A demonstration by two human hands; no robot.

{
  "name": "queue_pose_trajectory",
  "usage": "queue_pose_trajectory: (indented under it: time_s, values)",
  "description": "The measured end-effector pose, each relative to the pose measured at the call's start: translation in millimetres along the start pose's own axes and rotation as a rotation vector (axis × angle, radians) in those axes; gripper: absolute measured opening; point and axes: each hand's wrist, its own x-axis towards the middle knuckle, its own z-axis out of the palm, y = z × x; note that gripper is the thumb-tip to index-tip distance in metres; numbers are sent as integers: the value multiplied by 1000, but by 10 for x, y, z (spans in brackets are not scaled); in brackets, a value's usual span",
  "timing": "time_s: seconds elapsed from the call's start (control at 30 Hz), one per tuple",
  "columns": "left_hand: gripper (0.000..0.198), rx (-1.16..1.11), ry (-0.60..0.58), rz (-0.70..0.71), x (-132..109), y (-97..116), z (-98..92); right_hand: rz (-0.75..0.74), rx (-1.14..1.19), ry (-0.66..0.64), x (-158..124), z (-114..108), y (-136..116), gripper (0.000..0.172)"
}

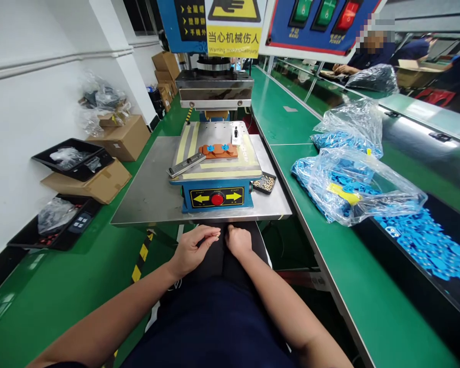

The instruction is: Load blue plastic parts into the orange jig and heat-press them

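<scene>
Over my lap, just in front of the metal table, my left hand [194, 249] is closed in a pinch, with a tiny light speck at its fingertips too small to name. Beside it, my right hand [238, 240] is curled into a fist, and whatever it may hold is hidden. Ahead of both stands a press with a red button [217, 199] on its blue base. On the press bed, an orange-brown fixture [219, 152] carries two blue pieces [225, 147]. A metal bar [186, 164] lies slanted at its left. Small brass-coloured parts fill a black tray [269, 183] right of the base.
The press head [214, 89] hangs above the bed. At right, a green bench [291, 128] bears plastic bags [352, 184] and a black bin [417, 276] of blue pieces. Cardboard boxes [118, 138] and black trays [67, 158] line the left wall. A person [371, 56] sits beyond the bench.
</scene>
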Motion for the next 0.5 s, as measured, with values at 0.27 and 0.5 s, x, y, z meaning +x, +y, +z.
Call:
queue_pose_trajectory:
  time_s: [0.27,0.5]
  values:
    - [12,68,42,189,250,32,-89,-2,370,150,-159,201,197,17]
    - [9,322,161,244,1139,57,-662,-59,765,183,27,354,433,20]
